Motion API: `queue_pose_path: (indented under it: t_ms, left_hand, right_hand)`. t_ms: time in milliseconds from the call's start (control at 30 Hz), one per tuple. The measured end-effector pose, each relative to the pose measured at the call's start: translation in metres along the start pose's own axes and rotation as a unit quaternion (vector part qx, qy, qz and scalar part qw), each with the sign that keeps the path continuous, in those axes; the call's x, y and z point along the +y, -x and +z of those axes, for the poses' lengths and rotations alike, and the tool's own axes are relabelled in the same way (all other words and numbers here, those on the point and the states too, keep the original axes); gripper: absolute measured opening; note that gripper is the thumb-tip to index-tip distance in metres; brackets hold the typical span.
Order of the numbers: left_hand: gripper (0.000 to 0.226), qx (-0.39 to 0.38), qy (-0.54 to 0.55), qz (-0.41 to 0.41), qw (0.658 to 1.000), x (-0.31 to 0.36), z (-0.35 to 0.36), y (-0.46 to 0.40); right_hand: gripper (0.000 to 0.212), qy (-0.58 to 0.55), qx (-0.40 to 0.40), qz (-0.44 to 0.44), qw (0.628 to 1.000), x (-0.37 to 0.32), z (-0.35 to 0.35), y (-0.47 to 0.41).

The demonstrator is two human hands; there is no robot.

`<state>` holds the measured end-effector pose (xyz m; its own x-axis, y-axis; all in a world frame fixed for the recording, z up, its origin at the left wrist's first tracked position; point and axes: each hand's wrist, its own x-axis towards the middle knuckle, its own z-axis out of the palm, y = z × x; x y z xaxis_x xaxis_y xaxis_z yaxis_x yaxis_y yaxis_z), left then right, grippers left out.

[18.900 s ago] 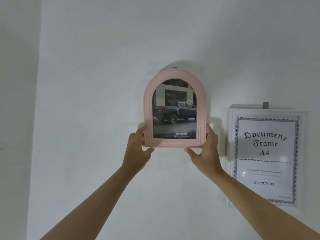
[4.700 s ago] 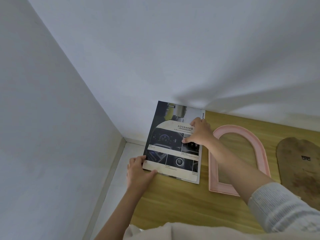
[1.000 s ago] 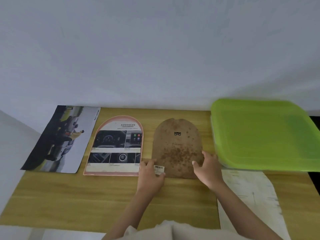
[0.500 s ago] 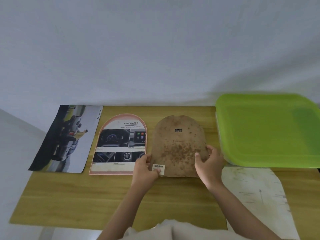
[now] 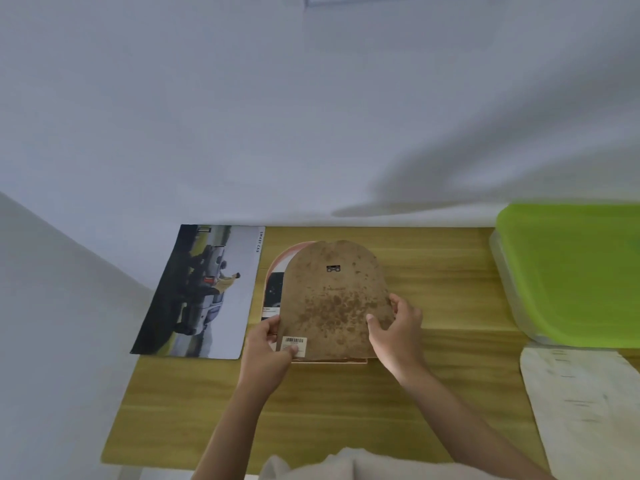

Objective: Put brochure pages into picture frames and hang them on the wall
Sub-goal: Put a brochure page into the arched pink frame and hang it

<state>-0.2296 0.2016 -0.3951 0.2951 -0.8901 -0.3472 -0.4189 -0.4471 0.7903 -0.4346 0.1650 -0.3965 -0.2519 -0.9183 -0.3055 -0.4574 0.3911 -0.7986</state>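
Backing board (image 5: 332, 299), brown, arched and mottled, is your landmark: you hold it over the pink frame (image 5: 281, 258), covering most of it. Only the frame's upper-left curve and a sliver of its bottom edge show around the board, along with a strip of the brochure page (image 5: 273, 296) set in it, just left of the board. Your left hand (image 5: 268, 358) grasps the board's lower-left corner, thumb on the barcode sticker (image 5: 294, 345) and fingers curled under the edge. Your right hand (image 5: 398, 336) grips the board's lower-right edge, thumb on top and fingers wrapped round the side. A small dark hanger slot (image 5: 333, 268) sits near the board's arched top. Left of the board, just beside the frame, a brochure (image 5: 199, 292) with a truck picture lies flat on the wooden table (image 5: 346, 410), its far edge against the wall (image 5: 311, 116). Well right of the board sits a green-lidded box (image 5: 575, 271); below that, a pale printed sheet (image 5: 581, 407) lies on the table. Whether the board is seated in the frame or only lies on it, I cannot tell.
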Motion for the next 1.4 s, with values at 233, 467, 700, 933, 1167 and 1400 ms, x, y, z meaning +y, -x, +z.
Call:
queue_pose_path:
  t_ms: [233,467,700,933,1167,1400]
  left_hand:
    - [0.057,-0.017,-0.001,-0.016,1.000,-0.033,-0.031,-0.028]
    - [0.063,-0.017,-0.021,0.003,1.000,-0.046,-0.036,-0.036]
    - [0.046,-0.029,-0.047,0.043,0.998,-0.052,-0.038,-0.041]
    - [0.044,-0.039,-0.060,0.069,0.995,-0.060,-0.041,-0.050]
    - [0.044,-0.038,-0.054,0.068,0.996,-0.067,-0.039,-0.053]
    - [0.045,-0.060,-0.063,0.062,0.994,-0.066,-0.038,-0.056]
  right_hand:
    - [0.058,0.035,-0.010,0.017,0.999,-0.011,0.043,0.004]
    - [0.057,0.088,0.002,-0.008,0.996,0.000,0.051,-0.004]
    - [0.061,0.096,-0.049,-0.020,0.994,0.006,0.043,-0.009]
    - [0.067,0.072,-0.129,-0.010,0.989,0.015,0.030,-0.015]
    - [0.064,0.058,-0.120,-0.040,0.990,0.022,0.034,-0.011]
    - [0.075,0.100,-0.134,-0.054,0.984,0.026,0.036,-0.014]
